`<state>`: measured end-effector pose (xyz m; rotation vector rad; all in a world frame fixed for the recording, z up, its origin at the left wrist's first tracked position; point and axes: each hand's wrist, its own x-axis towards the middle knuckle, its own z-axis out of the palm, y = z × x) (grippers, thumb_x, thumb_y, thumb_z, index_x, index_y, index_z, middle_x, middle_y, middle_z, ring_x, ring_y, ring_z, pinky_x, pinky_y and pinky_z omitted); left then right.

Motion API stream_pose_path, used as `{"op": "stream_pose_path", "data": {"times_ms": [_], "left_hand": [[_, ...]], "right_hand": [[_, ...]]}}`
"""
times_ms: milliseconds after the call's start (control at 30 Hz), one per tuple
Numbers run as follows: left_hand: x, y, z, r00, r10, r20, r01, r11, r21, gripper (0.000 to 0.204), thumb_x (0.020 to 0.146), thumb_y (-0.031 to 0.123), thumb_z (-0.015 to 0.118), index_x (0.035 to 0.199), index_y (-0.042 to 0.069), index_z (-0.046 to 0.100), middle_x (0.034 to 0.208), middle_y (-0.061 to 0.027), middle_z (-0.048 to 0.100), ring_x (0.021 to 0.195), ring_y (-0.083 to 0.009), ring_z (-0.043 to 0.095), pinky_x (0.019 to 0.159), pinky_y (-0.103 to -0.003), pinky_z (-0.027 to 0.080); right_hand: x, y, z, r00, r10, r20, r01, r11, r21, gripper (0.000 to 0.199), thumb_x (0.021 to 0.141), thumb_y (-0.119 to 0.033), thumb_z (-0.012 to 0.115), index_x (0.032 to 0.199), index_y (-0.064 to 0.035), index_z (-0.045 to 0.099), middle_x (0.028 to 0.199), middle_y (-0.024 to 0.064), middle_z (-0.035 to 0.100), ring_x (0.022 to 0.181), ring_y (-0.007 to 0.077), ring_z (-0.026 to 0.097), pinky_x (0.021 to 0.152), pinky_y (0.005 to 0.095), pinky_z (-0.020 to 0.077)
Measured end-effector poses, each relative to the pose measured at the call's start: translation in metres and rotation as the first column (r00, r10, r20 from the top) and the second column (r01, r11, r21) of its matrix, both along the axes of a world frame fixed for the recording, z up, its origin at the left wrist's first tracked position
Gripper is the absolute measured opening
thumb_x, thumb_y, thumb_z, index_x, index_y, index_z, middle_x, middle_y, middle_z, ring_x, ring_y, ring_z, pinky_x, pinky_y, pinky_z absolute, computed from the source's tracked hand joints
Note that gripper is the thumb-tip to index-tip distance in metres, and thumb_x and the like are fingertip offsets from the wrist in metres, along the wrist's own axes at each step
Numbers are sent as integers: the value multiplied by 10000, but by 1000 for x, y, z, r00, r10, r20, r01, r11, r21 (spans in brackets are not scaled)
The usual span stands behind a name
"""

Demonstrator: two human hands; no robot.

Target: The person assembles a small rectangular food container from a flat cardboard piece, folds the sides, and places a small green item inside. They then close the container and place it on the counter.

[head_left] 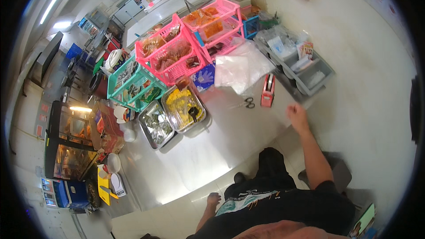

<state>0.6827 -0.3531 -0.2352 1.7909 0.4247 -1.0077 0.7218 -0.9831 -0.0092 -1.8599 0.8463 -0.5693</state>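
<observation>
Over the right end of the steel table (221,139), my right hand (297,117) is closed with its fingers curled, and nothing shows in it. Nearest to it lies a red tape dispenser (268,90), and scissors (249,102) with black handles are just left of that. My left hand (214,199) hangs low beside my body, off the table's front edge; its fingers look loosely curled and I see nothing in them. Beyond the scissors lies a stack of clear plastic bags (239,67).
Pink baskets (170,57) of packed food and a green basket (133,84) stand at the back. Two metal trays, one with yellow packets (183,106), sit before them. A grey divided bin (316,77) is by the wall. A knife (108,191) lies on a yellow board (103,186) far left.
</observation>
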Motion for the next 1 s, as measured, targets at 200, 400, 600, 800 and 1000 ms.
{"op": "stream_pose_path", "data": {"times_ms": [200,400,600,800,1000], "left_hand": [[38,-75,69,808,582,87,-589,799,123,329,1053,233,550,1306,24,566,1110,-171,729,882,-273,711,695,-415,551],[-46,-172,110,899,438,12,-427,871,243,357,1017,231,594,1286,-3,601,1042,-145,712,797,-251,688,677,-414,561],[-140,-226,127,851,525,-14,-506,826,249,296,1031,231,577,1224,14,633,994,-129,706,784,-228,677,631,-398,561],[-171,-267,133,523,840,-142,-764,536,358,303,1035,226,552,1229,5,623,1009,-145,737,828,-250,723,644,-383,548],[-145,-261,129,594,797,109,-755,505,418,263,1017,180,561,1145,-23,667,1000,-153,740,865,-238,731,724,-368,579]], "right_hand": [[277,-162,136,937,99,334,14,947,-320,373,902,-130,731,1251,-18,663,1151,152,736,1068,258,705,929,380,537],[498,-264,188,973,57,223,124,685,-718,709,834,-449,802,1437,-135,600,1386,244,616,1313,418,561,1078,518,468],[573,-313,164,1000,-25,-10,9,637,-771,863,795,-634,782,1466,-138,561,1412,229,614,1321,430,559,1100,511,453],[586,-292,174,996,-45,76,85,714,-695,896,727,-619,846,1391,-61,620,1374,221,640,1278,418,600,1074,492,479],[552,-370,183,950,-163,266,297,732,-613,960,695,-681,855,1338,1,648,1381,232,617,1295,404,572,1100,493,458]]}}
